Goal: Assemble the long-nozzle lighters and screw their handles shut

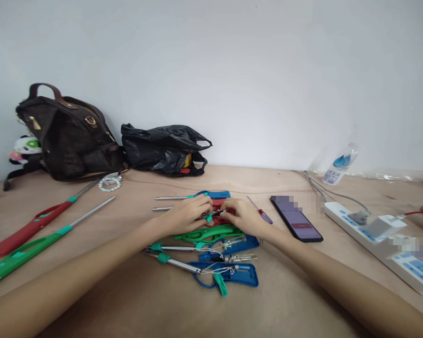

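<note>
My left hand (190,213) and my right hand (241,216) meet over an opened red stick lighter (216,204), its metal tube pointing left. The left fingers are closed at the lighter, by thin white wires and a green trigger piece (208,217). Facing them, the right fingertips pinch at a small dark part among the wires, mostly hidden. Beyond lies a blue lighter (218,194) with a metal tube. Just nearer than my hands is a green lighter shell (211,233). Closer still are opened blue lighters (246,274) with wires and clear fuel tanks (245,257).
Red (31,227) and green (24,253) lighters lie at left, near a bead bracelet (109,183). A dark backpack (74,141) and black plastic bag (155,148) stand behind. Rightward are a screwdriver (264,215), phone (296,218), power strip (345,223) and bottle (340,164).
</note>
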Motion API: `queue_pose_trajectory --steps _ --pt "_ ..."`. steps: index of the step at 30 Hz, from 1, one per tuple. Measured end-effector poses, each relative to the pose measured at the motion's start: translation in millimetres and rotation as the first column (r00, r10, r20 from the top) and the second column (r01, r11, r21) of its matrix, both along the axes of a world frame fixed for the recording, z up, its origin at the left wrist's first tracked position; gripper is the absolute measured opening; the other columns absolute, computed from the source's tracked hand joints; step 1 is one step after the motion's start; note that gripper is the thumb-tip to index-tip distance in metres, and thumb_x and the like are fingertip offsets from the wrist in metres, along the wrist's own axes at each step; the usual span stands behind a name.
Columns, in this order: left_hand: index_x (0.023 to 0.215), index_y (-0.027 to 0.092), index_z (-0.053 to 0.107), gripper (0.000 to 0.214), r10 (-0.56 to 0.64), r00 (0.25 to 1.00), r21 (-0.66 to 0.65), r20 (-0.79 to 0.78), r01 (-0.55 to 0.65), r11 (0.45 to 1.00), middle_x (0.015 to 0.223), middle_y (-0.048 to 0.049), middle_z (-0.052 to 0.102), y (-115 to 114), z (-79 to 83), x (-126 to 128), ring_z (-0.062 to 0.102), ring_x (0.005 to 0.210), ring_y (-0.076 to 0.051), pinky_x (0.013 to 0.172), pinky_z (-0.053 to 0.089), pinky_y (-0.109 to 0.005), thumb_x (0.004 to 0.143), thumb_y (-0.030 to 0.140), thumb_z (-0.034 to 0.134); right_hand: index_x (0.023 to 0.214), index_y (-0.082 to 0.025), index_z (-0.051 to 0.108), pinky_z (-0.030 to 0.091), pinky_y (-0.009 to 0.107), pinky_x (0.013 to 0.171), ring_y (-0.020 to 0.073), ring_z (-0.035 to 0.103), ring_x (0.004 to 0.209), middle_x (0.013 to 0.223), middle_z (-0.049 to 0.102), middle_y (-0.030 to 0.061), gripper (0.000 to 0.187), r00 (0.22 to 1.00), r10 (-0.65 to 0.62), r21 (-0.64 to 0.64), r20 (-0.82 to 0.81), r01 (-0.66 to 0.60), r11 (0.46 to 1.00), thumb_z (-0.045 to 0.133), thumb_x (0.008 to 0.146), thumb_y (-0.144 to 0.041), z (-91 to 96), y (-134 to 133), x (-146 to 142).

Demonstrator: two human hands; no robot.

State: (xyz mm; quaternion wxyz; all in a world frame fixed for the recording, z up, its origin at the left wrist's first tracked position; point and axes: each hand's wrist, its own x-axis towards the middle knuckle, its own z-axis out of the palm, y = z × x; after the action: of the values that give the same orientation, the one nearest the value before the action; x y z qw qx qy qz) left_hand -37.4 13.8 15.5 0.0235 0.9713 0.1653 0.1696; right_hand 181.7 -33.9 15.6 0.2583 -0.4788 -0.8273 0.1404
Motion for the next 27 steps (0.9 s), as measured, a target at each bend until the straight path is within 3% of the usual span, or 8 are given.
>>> queue_pose_trajectory --steps 2,5,8,13,20,23,27 --pt "0.092 0.017 0.055 0.006 -0.011 1.000 -0.042 0.021 0.012 0.999 0.102 -0.0083 0.056 -5.4 5.3 -6.0 0.053 0.095 -0.021 0.082 0.044 -0.031 0.089 0.018 0.050 0.078 -0.018 0.063 0.037 0.025 0.062 0.0136 0.053 0.068 0.073 0.061 0.0000 0.012 0.999 0.031 0.003 0.017 -0.031 1.000 0.056 0.087 -0.019 -1.4 0.9 3.0" --pt "0.096 0.019 0.059 0.012 -0.061 0.998 -0.108 0.008 0.062 0.992 0.108 -0.0072 0.055 -13.8 16.6 -17.6 0.052 0.103 -0.022 0.091 0.042 -0.032 0.086 0.018 0.054 0.086 -0.019 0.065 0.041 0.026 0.068 0.0151 0.057 0.079 0.089 0.064 0.0033 0.006 0.995 0.099 0.009 0.033 -0.099 0.995 0.060 0.084 -0.019 -1.1 2.2 8.3" --pt "0.107 0.021 0.058 0.021 -0.053 0.998 -0.187 -0.027 0.047 0.981 0.115 -0.0072 0.055 -15.7 21.8 -27.0 0.051 0.109 -0.023 0.095 0.040 -0.035 0.087 0.027 0.058 0.091 -0.018 0.065 0.044 0.028 0.072 0.0169 0.059 0.086 0.098 0.064 0.0060 0.012 0.994 0.059 0.029 0.094 -0.062 0.998 0.058 0.082 -0.014 -0.9 5.2 15.2" --pt "0.103 0.017 0.057 0.016 0.128 0.992 -0.173 0.003 -0.125 0.977 0.105 -0.0078 0.060 -3.1 8.1 -30.3 0.056 0.097 -0.023 0.084 0.044 -0.034 0.091 0.021 0.048 0.084 -0.017 0.064 0.043 0.029 0.074 0.0188 0.061 0.084 0.094 0.066 0.0076 0.012 0.946 0.006 0.118 0.324 -0.047 0.992 0.057 0.080 -0.008 -6.7 9.8 23.8" --pt "0.085 0.017 0.054 0.018 0.189 0.982 -0.190 -0.014 -0.188 0.964 0.089 -0.0055 0.059 -1.5 -2.7 -23.1 0.056 0.080 -0.019 0.071 0.043 -0.028 0.093 0.019 0.038 0.085 -0.013 0.064 0.039 0.032 0.064 0.0224 0.061 0.075 0.088 0.067 0.0144 0.018 0.837 -0.067 0.277 0.543 -0.104 0.955 0.050 0.079 -0.005 -15.2 4.6 16.4" --pt "0.088 0.018 0.052 0.018 0.216 0.976 -0.210 -0.001 -0.212 0.955 0.088 -0.0049 0.057 -5.2 -0.6 -22.0 0.055 0.080 -0.019 0.070 0.042 -0.028 0.094 0.021 0.035 0.091 -0.011 0.062 0.038 0.032 0.063 0.0237 0.060 0.075 0.088 0.067 0.0160 0.018 0.838 -0.103 0.306 0.535 -0.079 0.949 0.049 0.079 -0.008 -15.6 3.0 14.6" --pt "0.093 0.018 0.052 0.018 0.256 0.966 -0.243 0.044 -0.238 0.940 0.089 -0.0041 0.057 -7.4 1.6 -24.1 0.054 0.081 -0.019 0.073 0.043 -0.029 0.094 0.022 0.034 0.094 -0.013 0.058 0.037 0.031 0.062 0.0238 0.059 0.076 0.089 0.066 0.0145 0.018 0.895 -0.126 0.292 0.427 -0.005 0.956 0.048 0.078 -0.011 -9.3 1.6 17.5"
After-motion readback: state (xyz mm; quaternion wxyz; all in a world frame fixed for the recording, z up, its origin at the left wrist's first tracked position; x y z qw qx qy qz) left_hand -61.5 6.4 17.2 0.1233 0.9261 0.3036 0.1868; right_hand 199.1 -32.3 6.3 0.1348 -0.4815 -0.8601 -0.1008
